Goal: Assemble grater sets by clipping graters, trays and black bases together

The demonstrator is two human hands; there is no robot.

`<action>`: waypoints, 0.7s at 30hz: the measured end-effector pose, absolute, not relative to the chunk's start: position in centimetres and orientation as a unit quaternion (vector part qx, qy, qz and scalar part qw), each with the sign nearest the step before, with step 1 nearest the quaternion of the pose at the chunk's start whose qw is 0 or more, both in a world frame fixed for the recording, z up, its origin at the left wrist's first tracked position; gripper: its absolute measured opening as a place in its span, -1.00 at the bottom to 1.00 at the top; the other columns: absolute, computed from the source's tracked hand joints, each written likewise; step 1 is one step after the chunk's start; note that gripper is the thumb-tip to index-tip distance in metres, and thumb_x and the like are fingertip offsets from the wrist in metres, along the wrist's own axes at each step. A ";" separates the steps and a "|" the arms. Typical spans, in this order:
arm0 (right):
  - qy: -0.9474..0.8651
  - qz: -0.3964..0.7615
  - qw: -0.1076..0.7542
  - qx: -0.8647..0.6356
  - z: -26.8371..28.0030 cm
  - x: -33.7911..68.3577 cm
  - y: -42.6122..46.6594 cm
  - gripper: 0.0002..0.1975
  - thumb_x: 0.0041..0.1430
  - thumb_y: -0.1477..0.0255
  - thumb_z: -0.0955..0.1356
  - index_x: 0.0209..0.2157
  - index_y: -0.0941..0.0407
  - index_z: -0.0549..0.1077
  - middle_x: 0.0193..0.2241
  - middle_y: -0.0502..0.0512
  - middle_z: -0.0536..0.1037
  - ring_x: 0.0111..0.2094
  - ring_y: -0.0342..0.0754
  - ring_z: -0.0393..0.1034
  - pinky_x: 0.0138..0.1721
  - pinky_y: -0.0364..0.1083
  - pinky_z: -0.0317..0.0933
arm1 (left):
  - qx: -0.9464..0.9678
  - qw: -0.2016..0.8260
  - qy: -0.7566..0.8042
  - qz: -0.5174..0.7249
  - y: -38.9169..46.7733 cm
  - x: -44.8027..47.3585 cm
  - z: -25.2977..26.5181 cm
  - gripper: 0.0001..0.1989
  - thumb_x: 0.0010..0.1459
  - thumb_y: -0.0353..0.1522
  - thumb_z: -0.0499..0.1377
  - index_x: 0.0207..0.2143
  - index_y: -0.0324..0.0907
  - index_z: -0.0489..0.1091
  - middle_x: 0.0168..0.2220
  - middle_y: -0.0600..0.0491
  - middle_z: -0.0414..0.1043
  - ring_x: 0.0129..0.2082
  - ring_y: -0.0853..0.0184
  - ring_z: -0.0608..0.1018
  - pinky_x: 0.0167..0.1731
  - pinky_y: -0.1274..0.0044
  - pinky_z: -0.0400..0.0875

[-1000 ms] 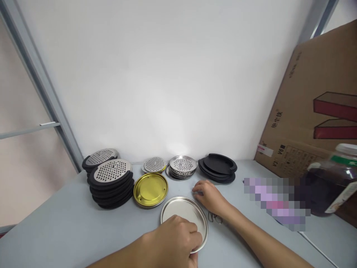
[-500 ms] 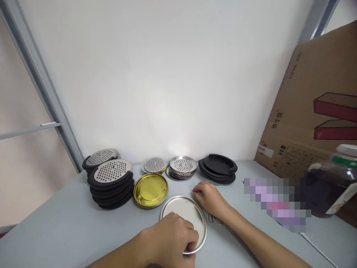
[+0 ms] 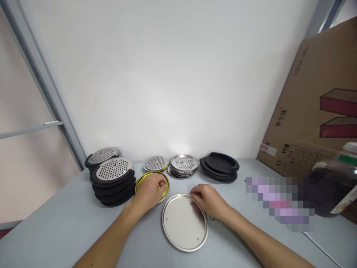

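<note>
My left hand (image 3: 150, 190) is over the gold round lid (image 3: 165, 194), fingers curled and fingertips close together above its right half. Whatever those fingers pinch, if anything, is hidden. My right hand (image 3: 209, 201) rests on the table by the upper right rim of a round silver metal lid (image 3: 184, 225). Its thumb and fingers are drawn together, and anything between them is too small to name. The silver lid lies flat with a few small marks or bits near its rim. Partly under my right wrist is a small wire-like metal item (image 3: 212, 218).
Black round holders with perforated metal discs (image 3: 114, 182) are stacked at left. Along the wall stand perforated discs (image 3: 155, 163), stacked metal rings (image 3: 184, 165) and black holders (image 3: 220, 167). A cardboard box (image 3: 315, 111), a dark jar (image 3: 320, 190) and a cable (image 3: 320, 245) are at right.
My left hand has left the near part of the silver lid and moved up and left over the gold lid. My right hand has stayed nearly in place.
</note>
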State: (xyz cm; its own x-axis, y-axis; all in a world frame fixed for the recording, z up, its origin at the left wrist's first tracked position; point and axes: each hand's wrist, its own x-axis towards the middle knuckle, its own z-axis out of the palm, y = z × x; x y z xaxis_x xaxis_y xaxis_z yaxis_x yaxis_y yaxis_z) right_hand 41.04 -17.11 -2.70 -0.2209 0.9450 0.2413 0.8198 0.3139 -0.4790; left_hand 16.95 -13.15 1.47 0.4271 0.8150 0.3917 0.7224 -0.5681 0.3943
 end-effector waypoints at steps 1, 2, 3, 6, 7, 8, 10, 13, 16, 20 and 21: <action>-0.771 0.126 0.248 -0.573 -2.7 41.0 -17.1 -0.77 0.13 0.49 0.26 -0.38 0.10 0.58 -0.39 0.08 0.61 -0.33 -0.04 0.43 -0.31 -0.16 0.15 | 0.843 0.087 0.454 0.276 -13.2 17.0 1.4 -0.84 0.08 -0.53 0.08 -0.39 -0.15 0.43 -0.43 0.11 0.43 -0.41 0.38 0.42 -0.38 0.57 0.22; -0.771 0.127 0.247 -0.573 -2.7 41.0 -17.1 -0.77 0.14 0.49 0.27 -0.37 0.09 0.58 -0.39 0.08 0.61 -0.33 -0.04 0.43 -0.31 -0.16 0.15 | 0.845 0.091 0.450 0.274 -13.3 17.0 1.2 -0.84 0.08 -0.53 0.08 -0.40 -0.15 0.43 -0.44 0.12 0.43 -0.42 0.39 0.42 -0.39 0.57 0.21; -0.770 0.127 0.246 -0.575 -2.7 40.9 -17.1 -0.77 0.14 0.49 0.27 -0.37 0.09 0.58 -0.39 0.08 0.61 -0.33 -0.03 0.43 -0.31 -0.16 0.15 | 0.848 0.093 0.446 0.271 -13.4 17.2 1.1 -0.83 0.09 -0.53 0.08 -0.41 -0.15 0.43 -0.44 0.12 0.43 -0.43 0.39 0.42 -0.39 0.57 0.21; -0.769 0.132 0.240 -0.577 -2.6 40.8 -17.2 -0.78 0.14 0.49 0.27 -0.36 0.10 0.59 -0.38 0.09 0.60 -0.32 -0.02 0.43 -0.30 -0.15 0.15 | 0.851 0.095 0.444 0.263 -13.7 17.5 0.9 -0.84 0.10 -0.51 0.08 -0.44 -0.15 0.41 -0.45 0.12 0.44 -0.43 0.39 0.42 -0.39 0.57 0.22; -0.770 0.132 0.240 -0.576 -2.6 40.7 -17.2 -0.78 0.14 0.49 0.28 -0.35 0.10 0.59 -0.37 0.10 0.60 -0.31 -0.02 0.43 -0.30 -0.15 0.16 | 0.852 0.095 0.444 0.261 -13.8 17.5 0.8 -0.84 0.11 -0.50 0.08 -0.44 -0.15 0.41 -0.44 0.12 0.44 -0.42 0.39 0.43 -0.38 0.57 0.22; -0.772 0.133 0.240 -0.573 -2.7 40.7 -17.2 -0.78 0.14 0.49 0.28 -0.34 0.10 0.58 -0.36 0.10 0.59 -0.31 -0.02 0.43 -0.29 -0.15 0.16 | 0.852 0.095 0.444 0.260 -13.8 17.6 0.8 -0.85 0.11 -0.50 0.08 -0.44 -0.15 0.41 -0.43 0.12 0.45 -0.41 0.38 0.44 -0.37 0.57 0.23; -0.776 0.134 0.242 -0.567 -2.8 40.6 -17.2 -0.79 0.15 0.47 0.28 -0.31 0.10 0.58 -0.35 0.11 0.58 -0.30 -0.02 0.42 -0.28 -0.15 0.16 | 0.852 0.096 0.444 0.260 -13.8 17.5 0.8 -0.85 0.12 -0.49 0.08 -0.43 -0.14 0.41 -0.43 0.11 0.45 -0.40 0.37 0.45 -0.36 0.57 0.24; -0.771 0.141 0.236 -0.575 -3.1 40.5 -17.1 -0.78 0.13 0.49 0.28 -0.29 0.08 0.57 -0.32 0.11 0.57 -0.28 -0.01 0.42 -0.28 -0.15 0.17 | 0.851 0.095 0.447 0.260 -13.7 17.5 0.7 -0.85 0.12 -0.48 0.08 -0.43 -0.14 0.41 -0.43 0.12 0.44 -0.41 0.38 0.44 -0.37 0.57 0.24; -0.760 0.147 0.222 -0.594 -3.3 40.6 -17.1 -0.74 0.09 0.53 0.28 -0.23 0.07 0.56 -0.30 0.11 0.57 -0.27 -0.01 0.43 -0.27 -0.16 0.16 | 0.845 0.091 0.460 0.258 -13.6 17.4 0.7 -0.85 0.12 -0.49 0.08 -0.42 -0.14 0.42 -0.45 0.12 0.43 -0.43 0.38 0.43 -0.39 0.57 0.22; -0.749 0.151 0.206 -0.611 -3.2 40.5 -17.4 -0.63 0.00 0.58 0.29 -0.15 0.05 0.54 -0.37 0.08 0.59 -0.31 -0.02 0.43 -0.29 -0.16 0.14 | 0.823 0.068 0.503 0.255 -13.2 17.1 0.8 -0.84 0.12 -0.48 0.09 -0.32 -0.14 0.44 -0.40 0.10 0.46 -0.38 0.36 0.46 -0.36 0.56 0.24; -0.748 0.151 0.204 -0.613 -3.1 40.4 -17.5 -0.61 -0.01 0.59 0.29 -0.13 0.05 0.53 -0.39 0.08 0.59 -0.33 -0.02 0.44 -0.31 -0.16 0.13 | 0.817 0.057 0.518 0.248 -13.0 17.0 0.8 -0.85 0.14 -0.47 0.09 -0.30 -0.14 0.44 -0.38 0.09 0.47 -0.36 0.36 0.47 -0.34 0.56 0.25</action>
